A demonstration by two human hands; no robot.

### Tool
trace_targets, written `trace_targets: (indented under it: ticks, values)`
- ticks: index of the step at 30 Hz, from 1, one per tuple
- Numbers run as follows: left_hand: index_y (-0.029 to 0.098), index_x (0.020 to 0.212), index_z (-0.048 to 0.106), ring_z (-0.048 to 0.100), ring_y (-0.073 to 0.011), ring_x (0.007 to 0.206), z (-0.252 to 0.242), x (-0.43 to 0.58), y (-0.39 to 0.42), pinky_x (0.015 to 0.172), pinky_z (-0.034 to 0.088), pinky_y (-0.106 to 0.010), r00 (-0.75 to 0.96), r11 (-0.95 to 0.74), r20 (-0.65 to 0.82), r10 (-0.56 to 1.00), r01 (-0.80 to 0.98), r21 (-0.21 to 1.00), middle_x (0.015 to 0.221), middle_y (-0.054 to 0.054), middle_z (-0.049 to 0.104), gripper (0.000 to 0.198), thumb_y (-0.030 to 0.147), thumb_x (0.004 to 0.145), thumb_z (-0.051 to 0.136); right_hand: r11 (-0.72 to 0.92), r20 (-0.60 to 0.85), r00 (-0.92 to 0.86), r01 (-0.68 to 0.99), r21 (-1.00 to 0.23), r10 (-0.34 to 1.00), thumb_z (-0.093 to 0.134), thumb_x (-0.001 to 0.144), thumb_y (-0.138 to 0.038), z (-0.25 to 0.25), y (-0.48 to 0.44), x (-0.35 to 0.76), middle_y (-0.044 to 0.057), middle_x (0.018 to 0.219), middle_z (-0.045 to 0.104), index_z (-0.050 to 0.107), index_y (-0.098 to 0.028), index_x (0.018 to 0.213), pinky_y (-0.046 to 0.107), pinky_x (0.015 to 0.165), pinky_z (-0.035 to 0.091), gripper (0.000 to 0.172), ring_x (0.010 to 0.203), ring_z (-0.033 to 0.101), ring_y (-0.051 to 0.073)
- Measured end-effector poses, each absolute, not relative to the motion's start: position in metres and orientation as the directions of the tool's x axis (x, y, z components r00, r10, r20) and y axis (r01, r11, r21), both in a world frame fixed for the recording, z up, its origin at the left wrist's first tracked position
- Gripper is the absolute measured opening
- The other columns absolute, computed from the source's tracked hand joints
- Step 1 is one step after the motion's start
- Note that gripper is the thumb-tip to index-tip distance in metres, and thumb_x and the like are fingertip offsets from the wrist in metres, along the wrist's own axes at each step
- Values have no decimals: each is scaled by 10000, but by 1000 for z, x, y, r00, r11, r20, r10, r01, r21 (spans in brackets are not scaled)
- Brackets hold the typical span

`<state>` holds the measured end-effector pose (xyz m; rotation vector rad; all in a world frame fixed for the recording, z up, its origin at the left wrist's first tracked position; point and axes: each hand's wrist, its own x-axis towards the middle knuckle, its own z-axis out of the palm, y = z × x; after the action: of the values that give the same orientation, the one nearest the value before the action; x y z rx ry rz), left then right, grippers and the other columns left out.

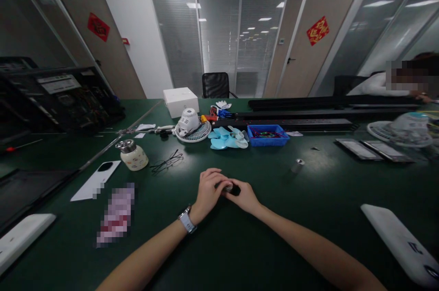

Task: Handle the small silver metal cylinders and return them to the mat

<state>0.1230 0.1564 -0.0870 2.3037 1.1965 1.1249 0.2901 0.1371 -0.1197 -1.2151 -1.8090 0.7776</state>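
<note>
In the head view my two hands meet above the green table (219,250). My left hand (208,189), with a watch (187,219) on its wrist, is closed with thumb and fingers around a small round metallic piece (227,187). From the other side, the thumb and forefinger of my right hand (246,196) pinch the same piece. Most of it is hidden by the fingers, so its kind cannot be told. A short silver cylinder (297,166) stands apart on the table, to the right of both hands.
Eyeglasses (167,161), a patterned jar (134,156) and a white phone (96,180) lie left. Behind are light-blue fan blades (226,138), a fan head (189,123) and a blue tray (268,140) of wires. A white casing (399,243) is near right; a person (372,84) sits far right.
</note>
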Motion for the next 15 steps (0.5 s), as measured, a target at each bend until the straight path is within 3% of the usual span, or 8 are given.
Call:
trace_targets:
  ticks: [4,11,15]
  values:
    - [283,840,747,545,-244,1045,-89,92,159,938,369,-429,261,-552,510,820,596,583,906,-22,734,154,359,837,613,344,282,-203,445,-827,938,702,717,-429,-121,137,292,36,1040,700,657,-227,1087,355,859,484,425,961,639,216]
    - [320,823,769,543,-239,942,-120,57,171,833,422,-382,370,-470,291,882,671,573,913,-35,719,181,456,770,662,320,247,-215,439,-839,945,704,715,-440,-118,137,290,37,1038,700,665,-230,1085,360,861,491,427,966,639,210]
    - [308,951,749,557,-234,943,-122,55,168,839,429,-370,338,-435,276,900,645,628,964,-37,716,252,464,803,619,303,221,-226,445,-843,949,703,716,-435,-113,135,305,39,1058,694,662,-225,1091,372,882,488,432,984,633,212]
